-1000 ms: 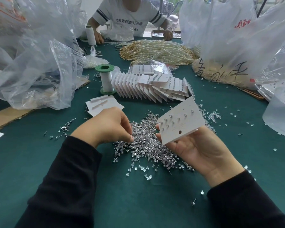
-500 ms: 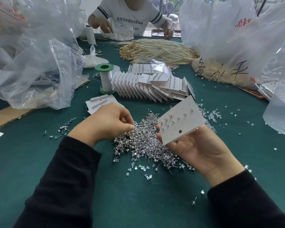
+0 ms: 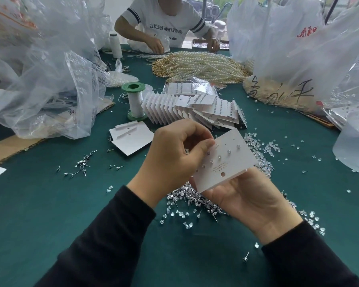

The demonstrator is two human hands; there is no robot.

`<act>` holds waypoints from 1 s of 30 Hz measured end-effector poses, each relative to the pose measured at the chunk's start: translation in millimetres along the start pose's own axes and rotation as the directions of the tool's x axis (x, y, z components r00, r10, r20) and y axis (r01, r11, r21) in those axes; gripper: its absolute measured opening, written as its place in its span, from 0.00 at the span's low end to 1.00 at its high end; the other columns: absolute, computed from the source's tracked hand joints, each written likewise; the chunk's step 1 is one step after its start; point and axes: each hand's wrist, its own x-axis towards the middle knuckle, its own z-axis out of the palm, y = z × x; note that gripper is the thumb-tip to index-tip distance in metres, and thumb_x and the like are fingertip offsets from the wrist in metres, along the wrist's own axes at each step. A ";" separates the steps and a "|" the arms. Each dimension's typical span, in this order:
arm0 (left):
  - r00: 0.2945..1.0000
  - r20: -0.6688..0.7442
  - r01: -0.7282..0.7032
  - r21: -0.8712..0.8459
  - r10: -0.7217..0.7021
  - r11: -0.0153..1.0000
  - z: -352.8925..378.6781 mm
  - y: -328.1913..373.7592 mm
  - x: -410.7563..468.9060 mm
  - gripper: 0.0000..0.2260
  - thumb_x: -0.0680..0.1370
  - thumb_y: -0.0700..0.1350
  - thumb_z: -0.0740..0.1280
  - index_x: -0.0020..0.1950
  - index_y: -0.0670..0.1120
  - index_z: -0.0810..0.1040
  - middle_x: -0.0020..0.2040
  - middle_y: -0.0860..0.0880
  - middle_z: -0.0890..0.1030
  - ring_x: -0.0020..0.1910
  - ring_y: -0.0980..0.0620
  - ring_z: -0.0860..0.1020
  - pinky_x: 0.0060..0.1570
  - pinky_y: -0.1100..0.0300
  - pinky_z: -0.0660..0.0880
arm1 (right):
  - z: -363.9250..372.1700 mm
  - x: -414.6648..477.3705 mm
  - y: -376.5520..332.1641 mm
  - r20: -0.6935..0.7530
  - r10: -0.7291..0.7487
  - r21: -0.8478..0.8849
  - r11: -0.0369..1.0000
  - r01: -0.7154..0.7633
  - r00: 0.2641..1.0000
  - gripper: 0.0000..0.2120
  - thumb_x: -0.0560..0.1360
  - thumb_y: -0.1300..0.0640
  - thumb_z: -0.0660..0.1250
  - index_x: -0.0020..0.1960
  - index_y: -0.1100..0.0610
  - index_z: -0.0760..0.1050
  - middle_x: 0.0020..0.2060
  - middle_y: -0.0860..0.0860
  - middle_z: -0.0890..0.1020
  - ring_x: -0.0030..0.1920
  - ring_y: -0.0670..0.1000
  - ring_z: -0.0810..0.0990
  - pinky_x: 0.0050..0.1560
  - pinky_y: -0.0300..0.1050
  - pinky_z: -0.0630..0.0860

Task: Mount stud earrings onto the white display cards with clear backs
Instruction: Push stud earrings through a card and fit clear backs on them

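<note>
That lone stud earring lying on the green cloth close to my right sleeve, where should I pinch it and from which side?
Pinch the thin post of the lone stud from above, fingers closing across it. It lies flat on the green cloth with its head at the lower end and its post angled up and right, well apart from the pile, so nothing crowds the approach.

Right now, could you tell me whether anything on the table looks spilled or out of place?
Yes. Clear backs and studs lie loose across the green cloth rather than in any container. One stud sits alone near the right sleeve, far from the pile, and a small cluster has strayed to the left.
</note>
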 end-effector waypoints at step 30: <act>0.821 0.099 0.557 -0.353 -0.562 0.751 12.5 -16.4 0.3 0.05 0.73 0.35 0.67 0.38 0.41 0.81 0.34 0.46 0.82 0.32 0.53 0.79 0.38 0.58 0.77 | -2.9 -0.4 4.1 0.147 -0.756 -0.989 -0.091 0.121 0.637 0.05 0.70 0.62 0.71 0.46 0.57 0.79 0.45 0.52 0.76 0.48 0.47 0.74 0.48 0.28 0.68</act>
